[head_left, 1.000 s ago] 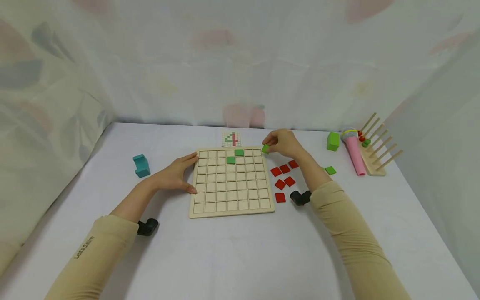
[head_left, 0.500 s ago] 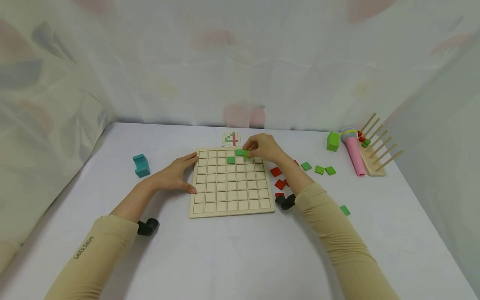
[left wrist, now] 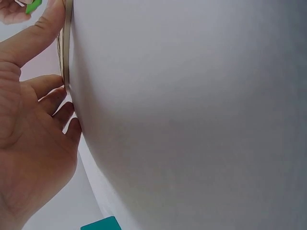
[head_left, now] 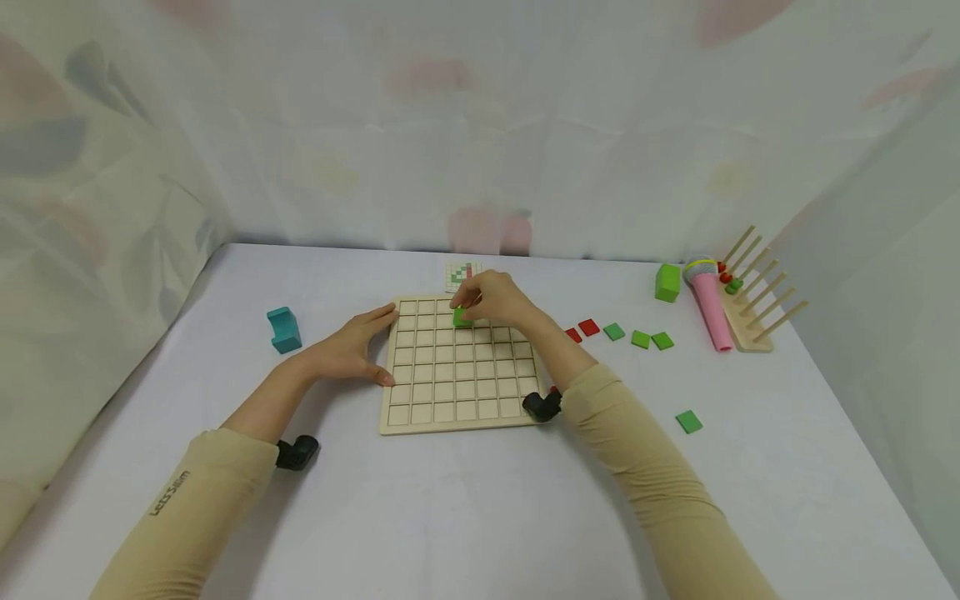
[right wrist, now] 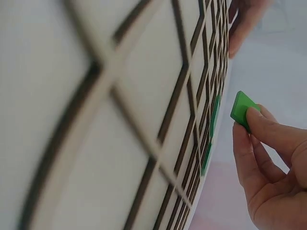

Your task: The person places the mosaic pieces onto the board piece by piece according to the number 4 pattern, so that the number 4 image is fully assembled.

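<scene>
My right hand (head_left: 497, 298) pinches a green square tile (right wrist: 243, 109) between thumb and fingers, above the far part of the wooden grid board (head_left: 442, 392). In the right wrist view this tile is tilted and apart from the board, where two green tiles (right wrist: 214, 117) lie in the squares; in the head view the hand hides most of that spot. On the board's left edge my left hand (head_left: 348, 346) rests, thumb toward the near end and fingers spread toward the far corner. The left wrist view shows its fingertips (left wrist: 60, 88) right at the edge.
Behind the board lies a small pattern card (head_left: 459, 275), partly covered. Red tiles (head_left: 588, 327) and several green tiles (head_left: 641, 339) lie to the right. Farther right are a green block (head_left: 667, 283), a pink toy microphone (head_left: 711, 308) and a peg stand (head_left: 750, 333). A teal block (head_left: 284, 330) sits left.
From the board's far right corner, my right hand has moved left over the board, carrying the green tile. My left hand stays on the edge. The forearm now covers more red tiles.
</scene>
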